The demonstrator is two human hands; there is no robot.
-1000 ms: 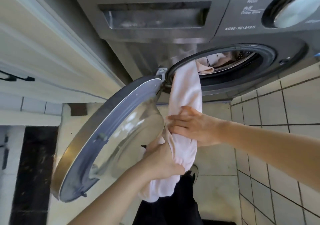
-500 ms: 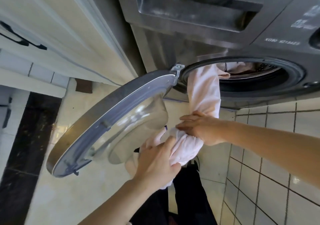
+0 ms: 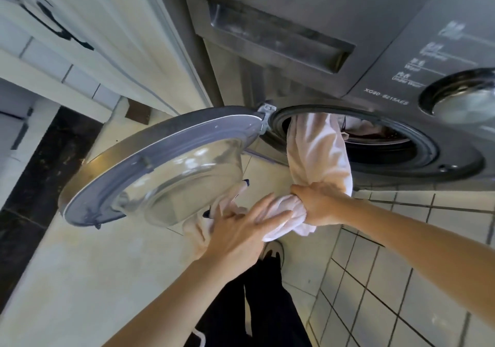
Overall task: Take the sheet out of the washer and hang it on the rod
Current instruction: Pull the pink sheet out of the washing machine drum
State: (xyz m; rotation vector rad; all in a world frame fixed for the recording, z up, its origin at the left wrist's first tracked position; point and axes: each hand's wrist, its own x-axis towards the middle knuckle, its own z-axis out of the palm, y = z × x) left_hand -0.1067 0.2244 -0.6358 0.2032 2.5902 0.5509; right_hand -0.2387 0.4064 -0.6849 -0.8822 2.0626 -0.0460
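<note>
A pale pink-white sheet (image 3: 318, 156) trails out of the drum opening of the grey front-loading washer (image 3: 308, 38) as a thick twisted rope. My right hand (image 3: 318, 206) grips that rope just below the opening. My left hand (image 3: 241, 229) lies on the bunched lower end of the sheet, fingers spread and mostly straight, beside the right hand. More of the sheet is still inside the drum (image 3: 375, 138). The loose end hangs down behind my left hand. No rod is in view.
The round washer door (image 3: 160, 170) stands swung open to the left, close to my left hand. A white cabinet (image 3: 93, 25) sits left of the washer. Tiled floor (image 3: 388, 279) and my dark trousers and a shoe (image 3: 273, 250) lie below.
Both hands have drawn the sheet further out and lower. My left hand loosened from a closed grip to spread fingers on the bundle. The camera view tilted.
</note>
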